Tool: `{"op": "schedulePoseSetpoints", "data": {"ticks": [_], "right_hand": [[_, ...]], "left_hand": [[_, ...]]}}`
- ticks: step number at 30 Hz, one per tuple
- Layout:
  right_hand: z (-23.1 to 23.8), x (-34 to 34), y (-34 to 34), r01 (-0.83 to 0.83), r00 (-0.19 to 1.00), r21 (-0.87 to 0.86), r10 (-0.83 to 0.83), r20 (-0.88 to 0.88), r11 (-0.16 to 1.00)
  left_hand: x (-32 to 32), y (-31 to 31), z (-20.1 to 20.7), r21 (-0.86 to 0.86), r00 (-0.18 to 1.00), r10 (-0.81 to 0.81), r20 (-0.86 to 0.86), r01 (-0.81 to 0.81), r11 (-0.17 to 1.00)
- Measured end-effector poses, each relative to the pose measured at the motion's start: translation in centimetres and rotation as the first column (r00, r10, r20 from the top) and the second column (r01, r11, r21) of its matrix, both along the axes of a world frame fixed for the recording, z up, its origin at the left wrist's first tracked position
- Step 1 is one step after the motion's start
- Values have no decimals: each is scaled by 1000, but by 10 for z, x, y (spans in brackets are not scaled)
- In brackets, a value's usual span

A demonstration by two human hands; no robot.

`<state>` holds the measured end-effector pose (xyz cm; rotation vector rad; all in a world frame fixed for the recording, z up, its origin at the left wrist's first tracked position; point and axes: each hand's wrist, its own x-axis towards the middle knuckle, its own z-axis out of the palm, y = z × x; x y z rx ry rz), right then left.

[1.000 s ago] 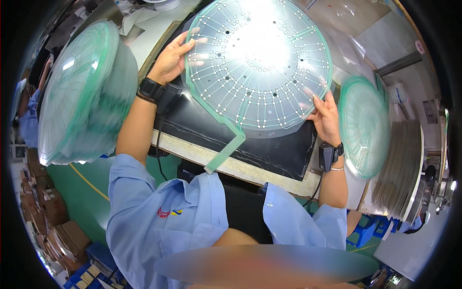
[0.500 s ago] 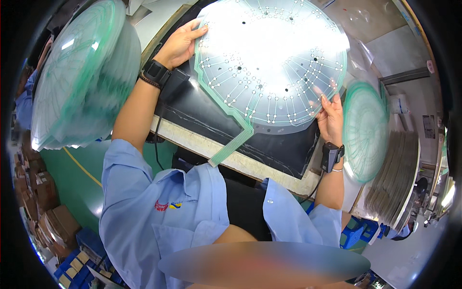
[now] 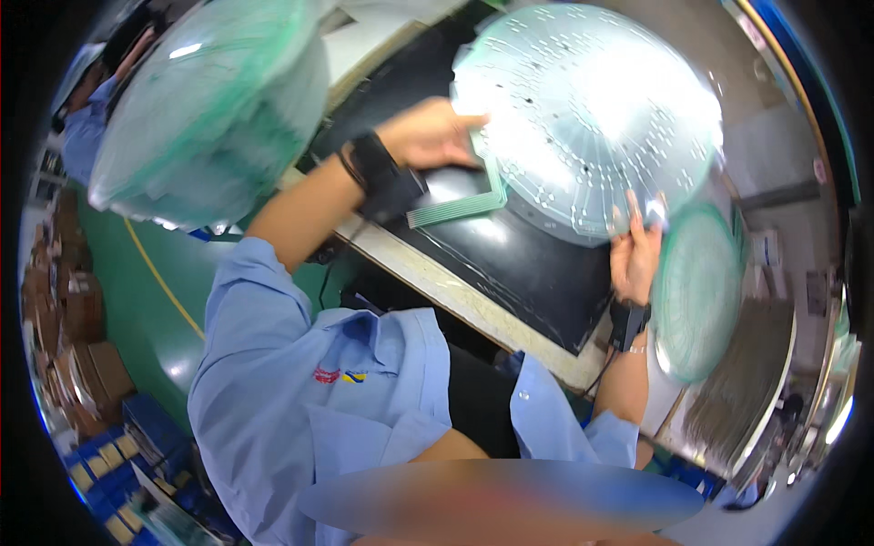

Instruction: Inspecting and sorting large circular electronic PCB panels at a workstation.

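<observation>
A round, clear flexible circuit sheet (image 3: 546,155) with silver dots, printed lines and a green-striped tail (image 3: 460,209) is held over the black work surface. Glare whitens much of it. My left hand (image 3: 432,136), blurred by motion, grips its left edge near the tail, thumb on top and other fingers partly hidden. At the lower right edge, my right hand (image 3: 635,255) pinches the sheet, with fingers stretched along the rim. Both wrists wear black devices. The tail lies over the black mat (image 3: 510,264), pointing toward my body.
A tall stack of similar green-edged round sheets (image 3: 218,118) stands at the left. Another round pile (image 3: 699,291) lies at the right, beside a stack of grey sheets (image 3: 737,382). The table's pale front edge (image 3: 437,282) runs close to me. Cardboard boxes (image 3: 96,373) sit at far left.
The circuit sheet has shifted right and turned, its tail now pointing more to the left. My left hand has moved right and down with its edge; my right hand has moved slightly down.
</observation>
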<state>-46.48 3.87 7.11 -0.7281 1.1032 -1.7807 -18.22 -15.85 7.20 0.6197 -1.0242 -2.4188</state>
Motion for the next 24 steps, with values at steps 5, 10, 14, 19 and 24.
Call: {"op": "schedulePoseSetpoints", "data": {"ticks": [5,10,14,19,24], "right_hand": [[17,34,7,54,999,-54,-54,-6,997],[14,27,14,-72,997,31,71,28,997],[7,19,5,-95,995,44,94,17,995],[10,21,7,-83,995,60,86,-53,995],[7,23,5,-143,984,73,150,-98,987]], "left_hand": [[20,64,42,-343,964,249,92,-204,917],[114,72,149,-828,738,665,116,-299,475],[256,48,179,-932,537,834,-124,226,-284],[367,21,219,-892,-17,923,385,251,377],[480,-2,161,-820,-84,943,321,474,322]]}}
